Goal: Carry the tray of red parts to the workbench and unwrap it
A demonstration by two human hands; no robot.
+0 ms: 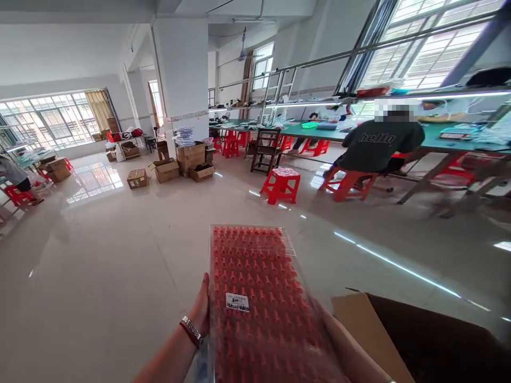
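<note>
Between my two hands is a clear plastic-wrapped tray [259, 340] filled with rows of small red plastic parts. A white label with printed and handwritten marks [237, 302] is stuck on its upper left half. My left hand [203, 308] grips the tray's left side, with a metal-link bracelet on the wrist. On the other side, my right hand [322, 319] holds the right edge, its fingers mostly hidden by the tray. An opened cardboard box [355, 324] stands just right of my right forearm.
Ahead is a red plastic stool [281, 185]. Behind it, a person in a dark shirt [383, 141] sits at a long green-topped workbench [431, 137]. Several cardboard boxes [165, 170] stand by the pillar. Other people sit farther off. The glossy tiled floor [120, 266] stretches left.
</note>
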